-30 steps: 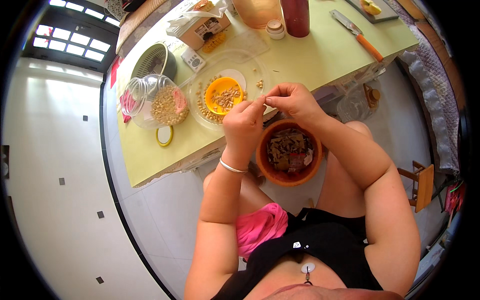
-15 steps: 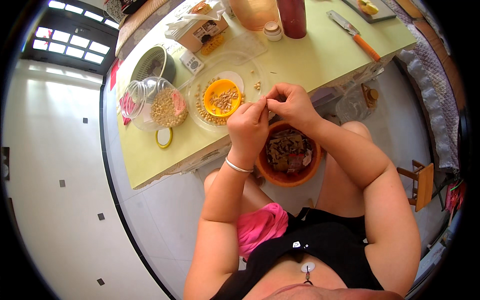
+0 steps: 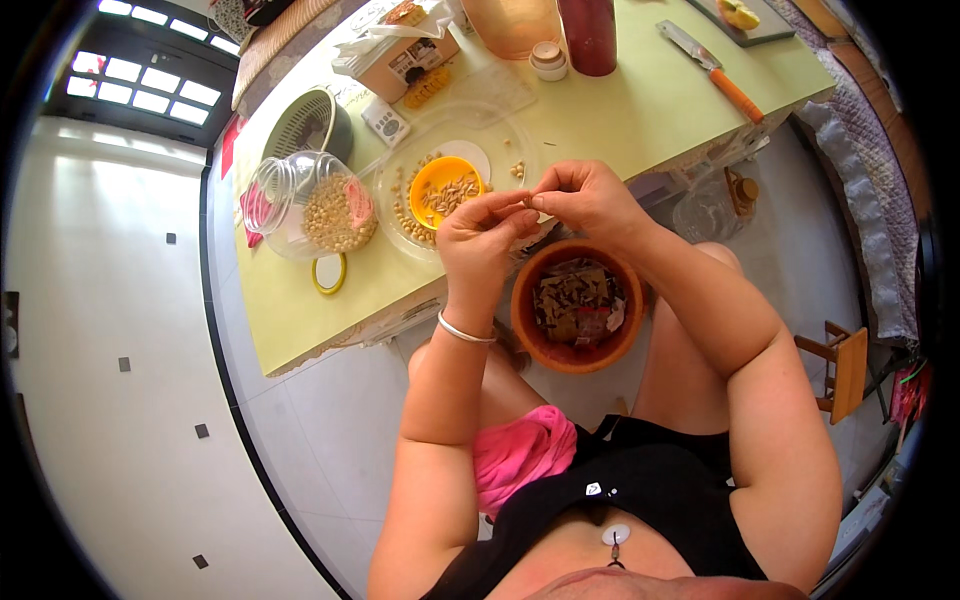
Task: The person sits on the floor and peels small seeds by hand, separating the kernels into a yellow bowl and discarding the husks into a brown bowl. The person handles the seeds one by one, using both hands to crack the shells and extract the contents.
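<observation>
bowl on plate, jar left, knife right

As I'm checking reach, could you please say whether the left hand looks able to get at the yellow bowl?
Probably yes: the left hand is close beside the yellow bowl, whose open top looks mostly uncovered.

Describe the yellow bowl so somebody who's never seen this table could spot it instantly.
On the pale green table, beyond the left hand, find the wide clear dish. In it sits a small round bowl of tan pieces, with round pale bits scattered around. Its solid yellow sides set it apart from the clear jar to its left; unlike the yellow-rimmed lid, it holds things.
</observation>
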`<state>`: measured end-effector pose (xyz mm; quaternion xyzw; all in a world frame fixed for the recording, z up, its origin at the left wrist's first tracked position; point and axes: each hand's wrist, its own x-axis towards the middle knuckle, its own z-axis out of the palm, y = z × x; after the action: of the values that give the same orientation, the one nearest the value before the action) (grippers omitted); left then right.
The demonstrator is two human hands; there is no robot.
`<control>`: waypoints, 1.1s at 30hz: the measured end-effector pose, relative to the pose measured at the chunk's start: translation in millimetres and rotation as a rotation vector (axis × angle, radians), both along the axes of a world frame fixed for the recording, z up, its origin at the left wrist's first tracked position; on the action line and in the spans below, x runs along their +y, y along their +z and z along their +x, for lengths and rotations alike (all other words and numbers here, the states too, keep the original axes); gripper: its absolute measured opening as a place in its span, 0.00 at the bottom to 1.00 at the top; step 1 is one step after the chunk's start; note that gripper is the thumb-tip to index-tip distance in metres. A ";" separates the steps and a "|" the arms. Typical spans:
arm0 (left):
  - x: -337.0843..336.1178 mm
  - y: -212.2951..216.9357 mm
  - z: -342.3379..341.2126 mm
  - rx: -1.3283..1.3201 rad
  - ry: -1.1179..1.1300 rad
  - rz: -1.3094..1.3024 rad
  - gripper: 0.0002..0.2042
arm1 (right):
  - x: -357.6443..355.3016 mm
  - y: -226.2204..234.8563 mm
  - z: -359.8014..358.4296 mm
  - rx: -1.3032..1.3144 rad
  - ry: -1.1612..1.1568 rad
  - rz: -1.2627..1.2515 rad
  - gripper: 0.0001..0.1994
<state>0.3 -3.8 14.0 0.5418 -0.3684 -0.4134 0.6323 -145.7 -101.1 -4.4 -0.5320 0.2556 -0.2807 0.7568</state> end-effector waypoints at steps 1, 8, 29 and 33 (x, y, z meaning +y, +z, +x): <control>-0.4 0.1 2.6 0.048 -0.012 0.018 0.09 | -0.4 0.5 -0.4 -0.004 0.005 0.002 0.05; -1.6 -9.7 14.1 0.263 -0.097 0.028 0.09 | 1.2 1.3 0.2 -0.027 0.012 -0.043 0.05; 25.5 9.7 51.1 -0.445 0.043 0.008 0.05 | -3.1 19.6 -12.8 0.439 0.738 -0.450 0.08; 16.6 -2.6 75.7 -0.674 0.316 -0.014 0.04 | -1.1 25.3 -5.1 0.524 0.717 -0.416 0.11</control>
<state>76.0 12.8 11.4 0.6934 -0.4705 -0.1064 0.5352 -150.8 -102.2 20.9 -0.7791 0.1766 0.0959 0.5938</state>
